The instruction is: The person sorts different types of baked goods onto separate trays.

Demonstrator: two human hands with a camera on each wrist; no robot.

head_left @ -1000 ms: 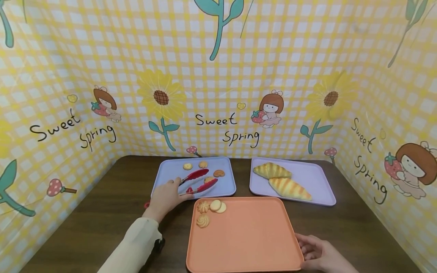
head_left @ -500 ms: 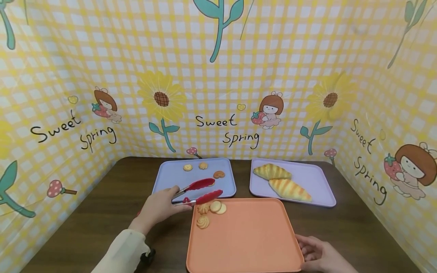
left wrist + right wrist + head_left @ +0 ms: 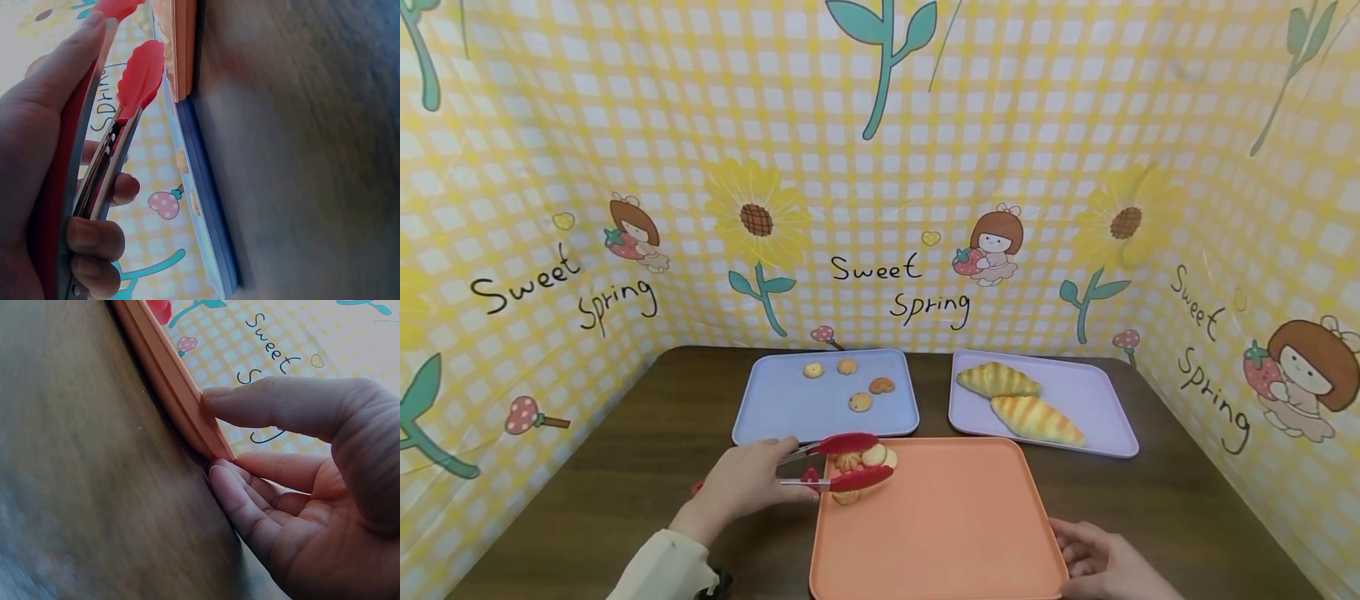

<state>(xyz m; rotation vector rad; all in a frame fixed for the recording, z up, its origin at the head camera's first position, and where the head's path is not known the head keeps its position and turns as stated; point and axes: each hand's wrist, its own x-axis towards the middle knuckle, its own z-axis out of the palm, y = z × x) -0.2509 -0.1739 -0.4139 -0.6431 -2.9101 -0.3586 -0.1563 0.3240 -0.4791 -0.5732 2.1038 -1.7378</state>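
My left hand (image 3: pixel 778 471) grips red tongs (image 3: pixel 844 462) by the handle; in the left wrist view the left hand (image 3: pixel 56 156) has its fingers curled round the tongs (image 3: pixel 139 75). The tongs' red tips stand apart over the far left corner of the orange tray (image 3: pixel 947 533), above several small cookies (image 3: pixel 874 455) lying there. I cannot tell whether anything is between the tips. My right hand (image 3: pixel 1081 552) pinches the orange tray's near right corner. In the right wrist view the right hand (image 3: pixel 250 444) has its thumb on the rim of the orange tray (image 3: pixel 165 378) and fingers beneath.
A blue tray (image 3: pixel 775 408) behind the orange one carries several cookies (image 3: pixel 860 402). To its right a lilac tray (image 3: pixel 1090 392) bears two striped bread rolls (image 3: pixel 1036 417). All rest on a dark wooden table (image 3: pixel 625 467) walled by yellow checked panels.
My left hand has drawn the tongs back from the blue tray to over the orange tray's far left corner. A cookie the tongs framed stays on the blue tray. The right hand has not moved.
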